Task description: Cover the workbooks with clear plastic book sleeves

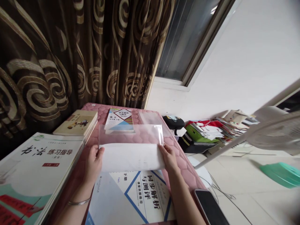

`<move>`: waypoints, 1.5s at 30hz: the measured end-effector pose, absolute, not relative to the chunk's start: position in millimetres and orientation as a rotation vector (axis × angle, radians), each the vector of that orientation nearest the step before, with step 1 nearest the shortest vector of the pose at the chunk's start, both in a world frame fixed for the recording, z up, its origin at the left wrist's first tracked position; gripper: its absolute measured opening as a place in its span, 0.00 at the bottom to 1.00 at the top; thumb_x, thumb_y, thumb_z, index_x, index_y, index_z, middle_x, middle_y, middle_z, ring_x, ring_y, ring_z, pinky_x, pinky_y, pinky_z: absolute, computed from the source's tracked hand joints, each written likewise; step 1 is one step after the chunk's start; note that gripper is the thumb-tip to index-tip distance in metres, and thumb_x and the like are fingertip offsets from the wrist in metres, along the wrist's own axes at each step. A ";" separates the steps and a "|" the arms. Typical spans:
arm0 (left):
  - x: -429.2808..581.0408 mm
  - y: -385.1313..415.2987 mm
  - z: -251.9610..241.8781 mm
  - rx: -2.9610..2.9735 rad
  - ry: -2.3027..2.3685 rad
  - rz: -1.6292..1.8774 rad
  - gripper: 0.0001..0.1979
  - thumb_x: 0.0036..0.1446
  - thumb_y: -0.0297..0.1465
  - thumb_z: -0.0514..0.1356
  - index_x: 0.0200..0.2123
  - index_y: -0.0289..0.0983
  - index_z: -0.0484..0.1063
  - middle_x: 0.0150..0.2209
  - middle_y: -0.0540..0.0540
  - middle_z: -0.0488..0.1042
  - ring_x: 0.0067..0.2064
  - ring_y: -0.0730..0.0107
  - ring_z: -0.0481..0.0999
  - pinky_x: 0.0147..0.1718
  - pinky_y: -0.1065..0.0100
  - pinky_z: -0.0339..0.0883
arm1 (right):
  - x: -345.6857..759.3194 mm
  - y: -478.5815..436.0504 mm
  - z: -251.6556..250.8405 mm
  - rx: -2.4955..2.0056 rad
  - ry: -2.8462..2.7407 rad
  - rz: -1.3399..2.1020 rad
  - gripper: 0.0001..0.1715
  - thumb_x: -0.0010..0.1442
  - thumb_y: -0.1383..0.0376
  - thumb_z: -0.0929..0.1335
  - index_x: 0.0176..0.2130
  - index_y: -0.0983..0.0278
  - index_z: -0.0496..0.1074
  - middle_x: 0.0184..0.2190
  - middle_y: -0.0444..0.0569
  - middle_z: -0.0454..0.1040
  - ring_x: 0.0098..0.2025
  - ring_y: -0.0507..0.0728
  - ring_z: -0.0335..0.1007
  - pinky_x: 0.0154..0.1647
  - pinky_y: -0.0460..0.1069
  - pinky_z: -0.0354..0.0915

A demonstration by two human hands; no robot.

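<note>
Head view shows my two bare hands working at one thing, a clear, glossy plastic sleeve [131, 133] with a white, paper-like panel [131, 157] across its nearer part; whether that panel sits inside the film or is a folded layer, I can't tell. It lies between my hands, above the far end of a large blue-and-white workbook [145, 200] on the pink quilted pad [185, 161]; I can't say whether the two touch. My left hand [94, 161] pinches the left edge, thumb on top, and my right hand [169, 157] grips the opposite edge in the same way. I judge it very light and floppy: the transparent part looks thin, so it would likely buckle or crease if I pushed from one side. The shiny film is probably slippery too, and two layers could slide over each other. Side edges, near the border between clear and white, seem the best hold, with gentle, even outward tension to keep it flat. Gripping only the clear far edge would, I think, let the panel sag.
</note>
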State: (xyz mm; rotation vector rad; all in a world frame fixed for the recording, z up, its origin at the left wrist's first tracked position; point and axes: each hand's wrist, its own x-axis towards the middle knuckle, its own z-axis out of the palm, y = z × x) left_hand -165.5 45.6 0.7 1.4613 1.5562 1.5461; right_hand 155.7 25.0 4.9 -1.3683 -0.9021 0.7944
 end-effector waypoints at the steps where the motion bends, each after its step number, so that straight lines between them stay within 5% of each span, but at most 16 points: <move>1: -165.7 45.4 1.3 1.471 1.573 1.545 0.14 0.54 0.45 0.56 0.29 0.41 0.63 0.24 0.53 0.67 0.27 0.69 0.68 0.28 0.69 0.63 | 155.8 24.8 5.5 -1.356 -0.859 0.851 0.25 0.42 0.43 0.74 0.25 0.59 0.67 0.20 0.42 0.68 0.22 0.53 0.59 0.21 0.48 0.56; 14: -164.7 33.9 24.6 1.524 1.609 1.470 0.14 0.54 0.45 0.55 0.27 0.42 0.61 0.22 0.54 0.64 0.23 0.71 0.62 0.21 0.70 0.58 | 150.1 23.0 12.2 -1.315 -0.863 0.804 0.29 0.41 0.42 0.75 0.24 0.61 0.66 0.22 0.43 0.67 0.24 0.52 0.56 0.24 0.47 0.53; 36: -173.1 60.9 -18.2 1.192 1.454 1.544 0.20 0.45 0.48 0.61 0.35 0.39 0.68 0.32 0.46 0.79 0.35 0.60 0.78 0.35 0.63 0.71 | 145.7 28.0 -2.9 -1.368 -0.921 0.586 0.35 0.40 0.35 0.72 0.23 0.64 0.68 0.20 0.44 0.66 0.25 0.53 0.58 0.24 0.47 0.55; 45: -167.5 52.0 1.1 1.192 1.539 1.496 0.16 0.43 0.46 0.59 0.30 0.40 0.67 0.27 0.48 0.76 0.31 0.63 0.75 0.29 0.67 0.68 | 145.6 20.8 -9.2 -1.380 -0.980 0.551 0.33 0.48 0.37 0.69 0.25 0.64 0.69 0.22 0.46 0.68 0.26 0.54 0.60 0.25 0.47 0.57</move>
